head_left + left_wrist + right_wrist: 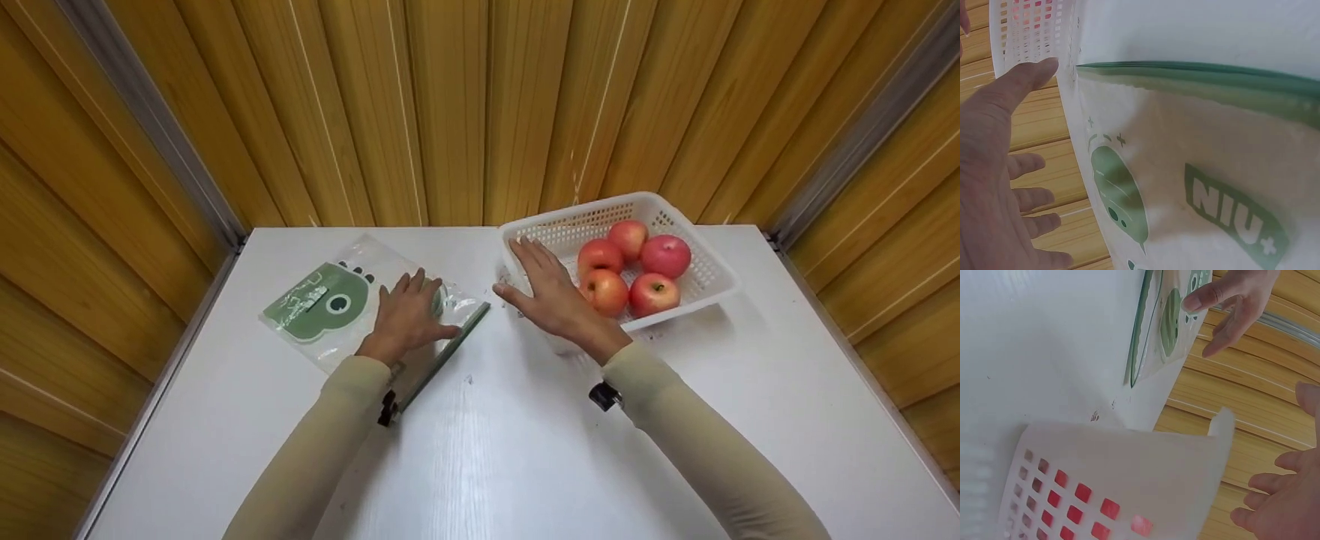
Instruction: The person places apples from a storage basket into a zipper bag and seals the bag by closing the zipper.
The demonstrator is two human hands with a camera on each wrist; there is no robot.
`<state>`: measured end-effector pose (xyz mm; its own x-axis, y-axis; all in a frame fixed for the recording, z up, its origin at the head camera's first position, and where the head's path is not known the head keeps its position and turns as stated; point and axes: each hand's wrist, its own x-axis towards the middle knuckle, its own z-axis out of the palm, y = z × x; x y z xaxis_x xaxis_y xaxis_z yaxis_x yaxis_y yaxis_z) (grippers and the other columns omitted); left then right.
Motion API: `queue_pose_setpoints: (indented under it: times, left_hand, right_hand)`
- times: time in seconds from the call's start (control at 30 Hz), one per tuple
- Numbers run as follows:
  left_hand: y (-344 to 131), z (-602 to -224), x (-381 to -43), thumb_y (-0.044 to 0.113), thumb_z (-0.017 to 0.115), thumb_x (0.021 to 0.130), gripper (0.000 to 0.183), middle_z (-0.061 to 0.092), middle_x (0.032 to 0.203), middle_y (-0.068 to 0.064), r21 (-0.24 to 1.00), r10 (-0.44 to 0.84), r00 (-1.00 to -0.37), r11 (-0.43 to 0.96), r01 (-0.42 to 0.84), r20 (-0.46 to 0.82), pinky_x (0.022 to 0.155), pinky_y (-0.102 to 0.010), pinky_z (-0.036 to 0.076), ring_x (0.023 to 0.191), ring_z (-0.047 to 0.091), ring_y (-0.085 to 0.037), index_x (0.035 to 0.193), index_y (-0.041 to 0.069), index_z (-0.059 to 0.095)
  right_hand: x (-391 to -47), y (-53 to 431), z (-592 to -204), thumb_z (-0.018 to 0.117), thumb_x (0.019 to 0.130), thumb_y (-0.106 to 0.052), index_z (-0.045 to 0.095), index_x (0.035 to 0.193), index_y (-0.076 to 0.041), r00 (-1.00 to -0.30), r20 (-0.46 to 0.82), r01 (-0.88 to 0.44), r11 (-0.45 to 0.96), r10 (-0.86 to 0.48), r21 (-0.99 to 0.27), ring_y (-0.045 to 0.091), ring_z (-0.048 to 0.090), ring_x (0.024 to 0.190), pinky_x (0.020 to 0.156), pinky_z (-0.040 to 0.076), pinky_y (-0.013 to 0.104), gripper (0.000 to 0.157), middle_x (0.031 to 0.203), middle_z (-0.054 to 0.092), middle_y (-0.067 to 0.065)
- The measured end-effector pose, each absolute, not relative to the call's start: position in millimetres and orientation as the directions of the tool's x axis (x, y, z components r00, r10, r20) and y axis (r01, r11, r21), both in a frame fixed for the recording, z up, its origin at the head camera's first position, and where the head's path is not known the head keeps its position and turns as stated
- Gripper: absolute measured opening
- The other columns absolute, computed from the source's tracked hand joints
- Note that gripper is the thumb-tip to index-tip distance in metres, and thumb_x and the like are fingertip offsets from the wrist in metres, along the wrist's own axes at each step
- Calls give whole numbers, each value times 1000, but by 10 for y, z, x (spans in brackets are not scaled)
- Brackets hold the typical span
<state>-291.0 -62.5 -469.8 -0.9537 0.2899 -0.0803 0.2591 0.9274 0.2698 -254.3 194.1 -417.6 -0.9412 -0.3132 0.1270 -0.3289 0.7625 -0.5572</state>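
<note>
A clear plastic zip bag with green printing (pixel 330 311) lies flat on the left of the table. Its green zip edge (pixel 1196 72) faces toward the middle. My left hand (pixel 409 319) hovers over the bag with fingers spread and holds nothing. At the right stands a white perforated plastic basket (pixel 716 281) holding several red apples (pixel 666 256). My right hand (pixel 555 300), fingers extended, is over the basket's left side and overlaps its rim in the head view. The right wrist view shows this hand (pixel 1292 495) apart from the basket wall (pixel 1168 467).
The white table (pixel 480 465) runs back to a yellow wood-patterned panel wall (pixel 450 112). Similar panels (pixel 82 225) rise at both sides, with grey metal posts (pixel 165 127) in the corners. Small dark marks (pixel 1095 416) dot the tabletop near the basket.
</note>
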Motion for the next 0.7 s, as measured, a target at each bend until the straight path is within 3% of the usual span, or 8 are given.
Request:
queue_pose_setpoints:
  times: [0.27,0.47,0.7]
  left_hand:
    - [-615,-4766,-2857,57,87,84,97,37,167,-19,266,304,-950,924,274,-74,123,-63,27,153,34,-40,158,8,49]
    - [-623,-4809,-2820,49,92,82,87,53,153,-16,301,289,-952,921,248,-99,114,-57,44,138,53,-37,150,7,58]
    - [-617,-4841,-2773,44,93,81,75,61,139,-13,363,259,-958,910,200,-122,106,-48,52,121,61,-30,141,9,65]
  right_hand:
    - [-2525,1897,-4253,63,106,-46,28,168,-9,-938,156,-339,730,-309,-593,34,17,161,129,16,54,81,174,23,18]
    - [-2510,1831,-4257,63,106,-43,30,168,-12,-939,155,-335,713,-308,-616,31,21,160,127,20,53,76,174,25,14]
    - [-2498,1797,-4263,64,107,-40,32,167,-12,-938,156,-336,705,-309,-625,31,26,158,126,24,52,74,173,27,13]
